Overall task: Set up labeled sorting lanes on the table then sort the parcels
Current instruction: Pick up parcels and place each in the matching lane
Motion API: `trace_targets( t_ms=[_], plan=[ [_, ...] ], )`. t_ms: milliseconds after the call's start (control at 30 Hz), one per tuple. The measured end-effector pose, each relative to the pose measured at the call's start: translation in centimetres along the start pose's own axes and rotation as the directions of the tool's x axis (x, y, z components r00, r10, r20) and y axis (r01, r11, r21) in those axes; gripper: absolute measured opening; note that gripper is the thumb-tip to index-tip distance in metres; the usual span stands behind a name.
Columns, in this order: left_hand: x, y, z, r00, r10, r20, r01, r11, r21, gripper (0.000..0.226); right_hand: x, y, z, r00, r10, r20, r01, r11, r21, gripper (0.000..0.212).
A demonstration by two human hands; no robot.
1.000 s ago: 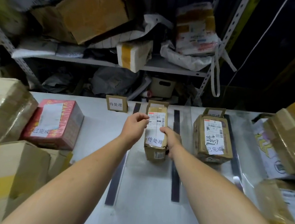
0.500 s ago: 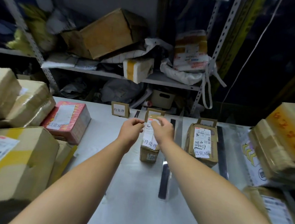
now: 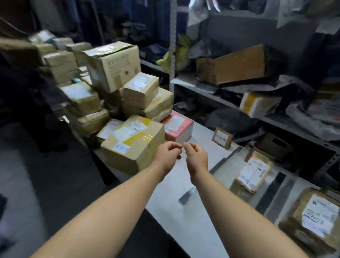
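Head view.

- Left hand (image 3: 168, 154), right hand (image 3: 196, 157): raised side by side over the left part of the desk (image 3: 189, 213). Fingers loosely curled, apparently empty, touching nothing.
- Slim parcel (image 3: 252, 174): let go within the last half second. Lying in its lane beside a dark tape strip (image 3: 270, 189), well right of both hands.
- Second parcel (image 3: 318, 218): labelled, next lane, far right.
- Sign (image 3: 222, 137): upright near the desk's back edge, text lost to blur.
- Pink box (image 3: 178, 126): just beyond the hands, against the unsorted stack (image 3: 111, 83).
- Taped box (image 3: 133, 144): just left of the left hand.

Turned left toward the stack since the placement. That placement judged complete; next parcel likely to come from the stack.
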State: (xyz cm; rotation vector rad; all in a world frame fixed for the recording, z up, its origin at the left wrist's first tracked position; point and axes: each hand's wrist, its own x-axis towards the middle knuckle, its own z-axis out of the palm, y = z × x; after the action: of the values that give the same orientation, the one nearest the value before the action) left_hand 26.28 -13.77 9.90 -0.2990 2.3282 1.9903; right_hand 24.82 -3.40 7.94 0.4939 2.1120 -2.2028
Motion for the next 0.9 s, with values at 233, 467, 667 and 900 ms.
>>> trace_targets(
  t_ms=[233,467,667,900],
  plan=[
    [1.0,-2.7,-11.6,0.980,-0.043,-0.194,0.043,0.999,-0.002,0.019,-1.0,1.1,9.2,0.959,0.199,0.204,-0.189,0.980,-0.068,0.068],
    [5.1,-4.3,-19.7,0.964,-0.074,-0.254,0.070,0.997,-0.027,0.015,1.4,2.9,15.8,0.850,0.485,0.208,-0.456,0.873,-0.172,0.100],
    [7.8,-4.0,-22.3,0.972,-0.087,-0.218,0.092,0.996,0.010,0.015,3.0,3.6,15.7,0.809,0.541,0.228,-0.537,0.839,-0.088,0.075],
    [8.2,-2.6,-22.1,0.964,-0.027,-0.263,0.057,0.993,0.105,0.016,1.9,4.2,16.1,0.866,0.462,0.190,-0.483,0.872,0.082,0.055]
  ],
)
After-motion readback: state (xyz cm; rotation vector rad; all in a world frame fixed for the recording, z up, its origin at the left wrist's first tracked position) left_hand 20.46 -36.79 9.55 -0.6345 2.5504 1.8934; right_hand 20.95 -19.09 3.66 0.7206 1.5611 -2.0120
